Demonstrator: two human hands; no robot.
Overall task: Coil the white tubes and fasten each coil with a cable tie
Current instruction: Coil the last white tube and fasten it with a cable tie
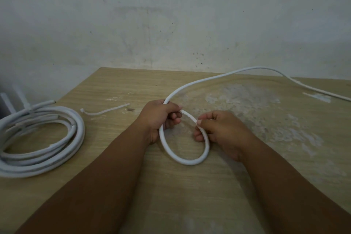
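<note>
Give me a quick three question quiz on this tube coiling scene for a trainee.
1. True or false: the left hand and the right hand both hold the white tube.
2. The loose cable tie lies: A, inside the loop; B, on the table between the coiled bundle and the left hand; C, in the right hand.
3. How many loops does the held tube form?
Key: 1 true; 2 B; 3 one.

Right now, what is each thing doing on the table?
White tube: one loop made, rest trailing right.
Left hand: grips the loop.
Right hand: pinches the tube near its end.
Tube bundle: coiled, lying flat.
Cable tie: loose, unfastened, on table.
</note>
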